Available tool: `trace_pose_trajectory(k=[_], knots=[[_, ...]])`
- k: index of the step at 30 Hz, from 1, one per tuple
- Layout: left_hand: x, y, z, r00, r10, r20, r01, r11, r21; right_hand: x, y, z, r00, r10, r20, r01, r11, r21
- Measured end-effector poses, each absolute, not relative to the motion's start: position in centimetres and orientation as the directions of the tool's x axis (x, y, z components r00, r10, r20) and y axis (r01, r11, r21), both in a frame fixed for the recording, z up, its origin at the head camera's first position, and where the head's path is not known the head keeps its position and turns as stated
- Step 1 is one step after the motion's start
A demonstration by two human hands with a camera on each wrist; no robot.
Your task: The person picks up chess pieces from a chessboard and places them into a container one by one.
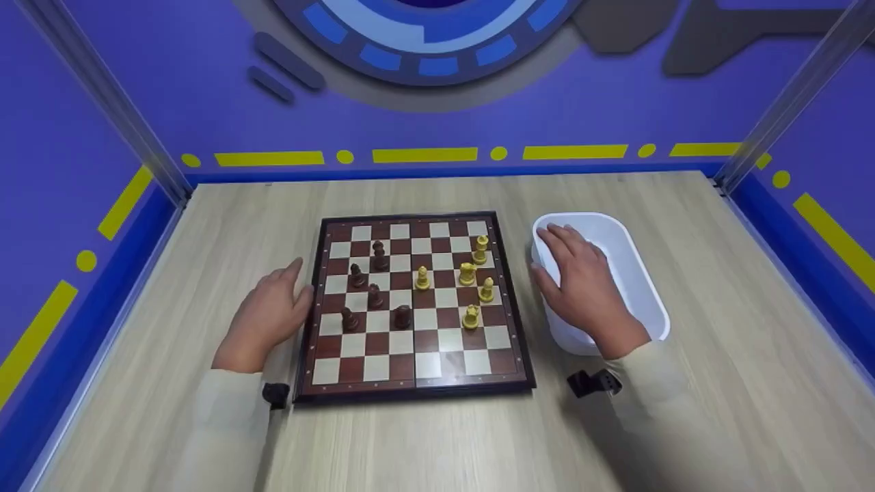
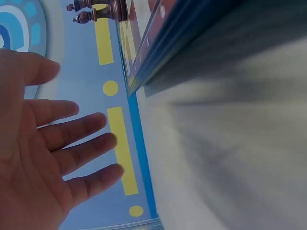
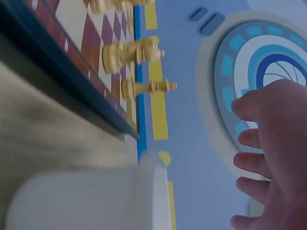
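Observation:
A chessboard [image 1: 369, 369] lies flat with several dark brown chess pieces [image 1: 374, 296] standing on its left part and several yellowish ones [image 1: 471, 317] on its right. Just off the board's left edge is my left hand [image 1: 266, 311], its fingers [image 2: 91, 153] loosely extended with nothing in them. My right hand [image 1: 581, 283] hovers over the left side of a white plastic tub [image 1: 653, 294], hiding part of its inside. In the right wrist view, the fingers [image 3: 252, 165] of that hand are apart and hold nothing.
Under everything is a light wood-grain table [image 1: 437, 444]. Blue-purple panels [image 1: 437, 123] with yellow dashes close it in at the back and both sides. A narrow strip of table separates the board from the tub.

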State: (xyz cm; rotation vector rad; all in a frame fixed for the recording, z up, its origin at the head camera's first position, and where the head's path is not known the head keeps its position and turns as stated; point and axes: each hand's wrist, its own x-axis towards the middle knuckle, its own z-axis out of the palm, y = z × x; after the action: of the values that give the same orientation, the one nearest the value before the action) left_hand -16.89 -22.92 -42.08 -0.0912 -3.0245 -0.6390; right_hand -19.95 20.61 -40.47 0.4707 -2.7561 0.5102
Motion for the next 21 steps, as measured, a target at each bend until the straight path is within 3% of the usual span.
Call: trace_pose_trajectory(k=[14, 21], knots=[[-16.2, -23.5, -43.1, -0.992, 0.025, -0.123, -0.056, 0.786, 0.615, -18.3, 17.2, -41.8, -0.864, -0.315, 0.392, -0.468, 0.79, -0.395], [-14.9, -24.6, -43.7, -0.978, 0.061, -0.199, -0.127, 0.581, 0.804, -17.4, 16.3, -42.6, -0.864, -0.315, 0.392, -0.479, 0.755, -0.448]])
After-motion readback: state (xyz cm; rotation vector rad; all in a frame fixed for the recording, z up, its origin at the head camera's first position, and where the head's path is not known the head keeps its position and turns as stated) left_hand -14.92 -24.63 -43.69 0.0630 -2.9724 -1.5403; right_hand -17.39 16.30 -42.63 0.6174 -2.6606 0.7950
